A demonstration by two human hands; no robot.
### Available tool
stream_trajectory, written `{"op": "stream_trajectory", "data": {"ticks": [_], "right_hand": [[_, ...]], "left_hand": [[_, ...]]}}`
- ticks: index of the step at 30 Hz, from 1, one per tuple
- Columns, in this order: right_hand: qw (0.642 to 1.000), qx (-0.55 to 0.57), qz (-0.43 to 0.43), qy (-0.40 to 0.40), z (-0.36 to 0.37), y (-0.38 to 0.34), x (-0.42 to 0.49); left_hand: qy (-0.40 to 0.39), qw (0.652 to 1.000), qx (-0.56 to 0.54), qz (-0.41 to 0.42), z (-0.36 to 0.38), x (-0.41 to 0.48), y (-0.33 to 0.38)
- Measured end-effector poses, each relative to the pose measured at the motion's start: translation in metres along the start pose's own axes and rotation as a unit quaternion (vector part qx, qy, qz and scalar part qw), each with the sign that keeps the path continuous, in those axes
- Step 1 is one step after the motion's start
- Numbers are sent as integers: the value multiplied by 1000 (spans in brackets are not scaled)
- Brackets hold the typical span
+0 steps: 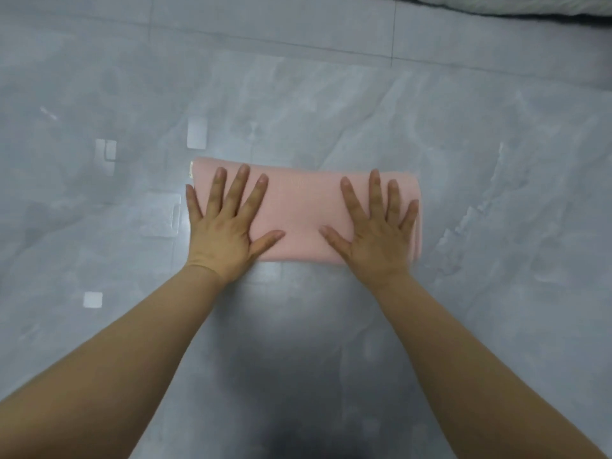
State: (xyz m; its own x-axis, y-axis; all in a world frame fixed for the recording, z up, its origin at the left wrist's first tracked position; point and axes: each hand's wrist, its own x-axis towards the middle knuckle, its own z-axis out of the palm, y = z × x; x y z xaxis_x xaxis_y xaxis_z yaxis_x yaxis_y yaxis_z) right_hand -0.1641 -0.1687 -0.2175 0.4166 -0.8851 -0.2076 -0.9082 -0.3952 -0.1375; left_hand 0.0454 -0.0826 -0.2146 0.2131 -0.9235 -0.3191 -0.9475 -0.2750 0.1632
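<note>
Pink cloth, a folded towel (304,210) by the look of it, lies flat as a wide, neat oblong on the glossy grey floor (463,127), roughly in the middle of what I can see and straight in front of the person. Its long edges run left to right, and stacked layers show along the right end, so it has been doubled over more than once. A small pale label seems to peek out at its far left corner, though it is too small to be sure.

Both hands lie on top of it, palms down, fingers straight and spread, gripping nothing. The left hand (225,233) covers the left end, its little finger just over the edge; the right hand (381,240) covers the right end the same way. The thumbs point toward each other across the bare middle of the towel. Set wide apart like this, I judge they are pressing the fold flat and squeezing air out, one palm to each end so the bundle cannot skew or spring open.

Around the towel the floor tiles show thin joint lines and several bright square reflections (197,132) of lights overhead. A dark shadow (291,392) pools between the forearms nearer the person. At the far upper right, the edge of some pale bedding (530,5) reaches into view, well apart from the towel.
</note>
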Motion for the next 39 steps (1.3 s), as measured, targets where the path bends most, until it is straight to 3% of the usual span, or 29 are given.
{"op": "stream_trajectory", "data": {"ticks": [3,5,7,9,11,13,18,21,23,26,29,32,36,39], "right_hand": [[1000,-6,7,-12,4,15,-2],[999,29,19,-14,3,22,-5],[992,116,46,6,0,28,-6],[959,253,112,57,-7,34,-6],[887,395,233,57,-15,41,-5],[839,440,321,3,-17,50,-4],[826,464,308,-85,-27,55,-4],[815,502,277,-81,-34,50,-7],[827,496,260,-53,-40,44,-5],[843,476,247,45,-52,37,13],[823,494,245,139,-74,31,53],[812,504,240,171,-87,33,96],[858,423,278,91,-62,37,123],[925,247,275,86,-48,27,120]], "left_hand": [[-16,999,-41,-4,2,-4,-14],[3,990,-133,-42,0,-8,-23],[17,943,-303,-136,-6,-11,-29],[45,879,-426,-208,-14,-11,-29],[35,858,-448,-247,-20,-12,-21],[34,853,-436,-283,-22,-8,-20],[-68,808,-486,-328,-35,5,-34],[-36,813,-495,-306,-44,6,-32],[2,812,-504,-296,-52,9,-31],[46,812,-515,-270,-69,27,-35],[103,819,-510,-242,-91,58,-37],[144,815,-508,-238,-104,97,-35],[116,863,-408,-273,-85,126,-35],[118,909,-275,-292,-70,119,-27]]}}
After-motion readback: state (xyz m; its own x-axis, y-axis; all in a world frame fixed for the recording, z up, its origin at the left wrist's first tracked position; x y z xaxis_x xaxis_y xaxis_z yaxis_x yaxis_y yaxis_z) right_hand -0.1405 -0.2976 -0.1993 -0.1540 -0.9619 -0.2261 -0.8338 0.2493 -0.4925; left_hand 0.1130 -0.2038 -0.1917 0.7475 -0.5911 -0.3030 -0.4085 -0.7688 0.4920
